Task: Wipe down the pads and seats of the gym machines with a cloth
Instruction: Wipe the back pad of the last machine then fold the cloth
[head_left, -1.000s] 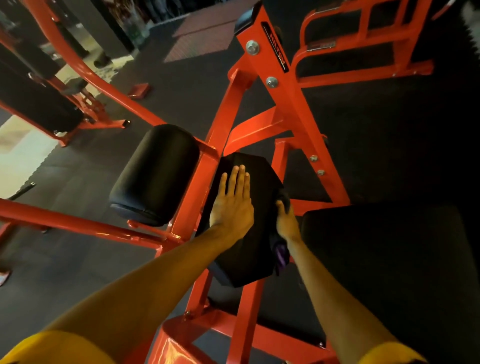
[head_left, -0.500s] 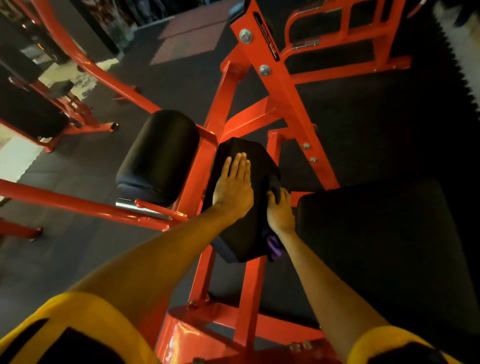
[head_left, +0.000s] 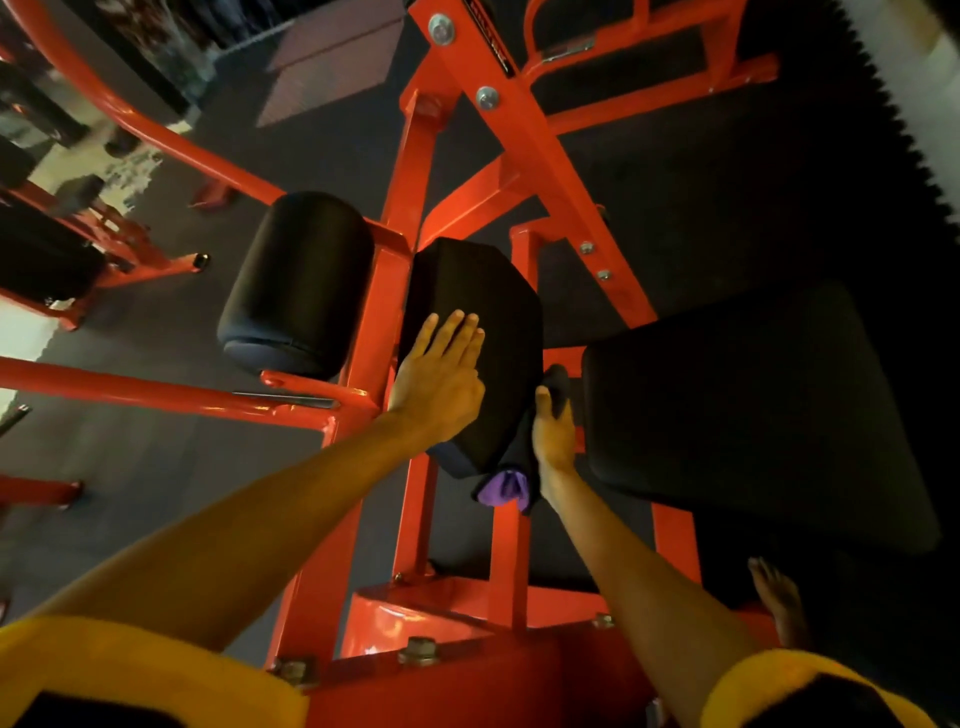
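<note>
Two hands are on the middle pad (head_left: 470, 283). The left hand (head_left: 441, 384) lies flat on it, fingers straight and close together, holding nothing. The right hand (head_left: 555, 439) grips the cloth (head_left: 501, 491), dark with a purple bit, against the pad's right side. A roller (head_left: 296, 280) sits left, a seat (head_left: 753, 415) right.

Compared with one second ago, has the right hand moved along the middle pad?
Yes. The right hand, gripping the cloth, has slid down the right edge of the middle pad toward its lower, near end.
</note>
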